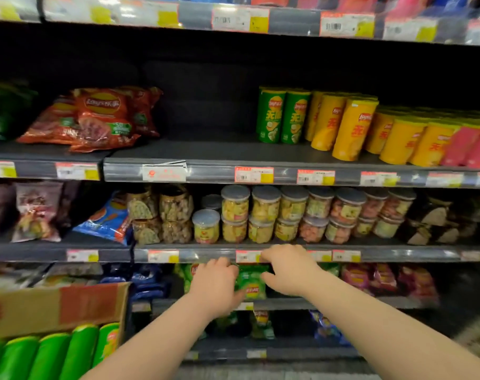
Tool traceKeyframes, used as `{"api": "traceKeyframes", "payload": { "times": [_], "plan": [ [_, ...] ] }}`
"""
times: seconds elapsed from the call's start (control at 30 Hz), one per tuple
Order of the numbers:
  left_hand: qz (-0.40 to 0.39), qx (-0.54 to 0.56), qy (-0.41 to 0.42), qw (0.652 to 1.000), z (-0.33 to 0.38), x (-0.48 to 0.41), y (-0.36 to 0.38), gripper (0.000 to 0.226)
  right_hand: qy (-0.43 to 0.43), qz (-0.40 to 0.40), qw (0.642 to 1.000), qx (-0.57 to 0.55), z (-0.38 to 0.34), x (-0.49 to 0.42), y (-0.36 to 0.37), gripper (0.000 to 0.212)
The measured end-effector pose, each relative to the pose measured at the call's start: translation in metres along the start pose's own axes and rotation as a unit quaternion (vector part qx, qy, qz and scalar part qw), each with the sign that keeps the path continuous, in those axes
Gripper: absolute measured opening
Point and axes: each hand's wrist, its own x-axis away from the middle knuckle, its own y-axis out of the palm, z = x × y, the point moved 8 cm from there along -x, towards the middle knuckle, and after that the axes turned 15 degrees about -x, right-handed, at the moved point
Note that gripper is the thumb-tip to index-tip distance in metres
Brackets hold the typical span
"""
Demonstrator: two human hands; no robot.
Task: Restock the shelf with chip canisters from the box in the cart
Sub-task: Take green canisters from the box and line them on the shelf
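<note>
Nearby, glossy green chip canisters lying in the cardboard box low left, long axes toward the shelf, right hand loosely curled, empty, left hand against a green bag, grip unclear.

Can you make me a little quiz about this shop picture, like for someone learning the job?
1. True or false: the left hand and the right hand each hold a canister.
2. The boxed canisters in the cardboard box are: A green, B yellow, C pink.
3. Fill in: on the shelf, the two green canisters stand to the ____ of the yellow canisters.
Key: 1 false, both hands are down by a green chip bag; 2 A; 3 left.
</note>
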Motion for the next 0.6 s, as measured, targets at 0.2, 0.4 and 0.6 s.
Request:
{"api": "traceKeyframes", "payload": {
  "times": [0.2,0.4,0.6],
  "plan": [
    [-0.083,0.004,-0.052,0.995,-0.024,0.073,0.049,0.053,-0.020,-0.056,0.998,-0.036,-0.036,0.012,0.058,0.047],
    [-0.138,0.008,-0.099,0.985,-0.052,0.122,0.093,0.055,-0.058,-0.095,0.993,-0.035,-0.077,0.019,0.093,0.044],
    [-0.154,0.049,-0.125,0.979,-0.076,0.144,0.121,0.051,-0.066,-0.133,0.989,-0.017,-0.111,0.010,0.119,0.046]
  ]
}}
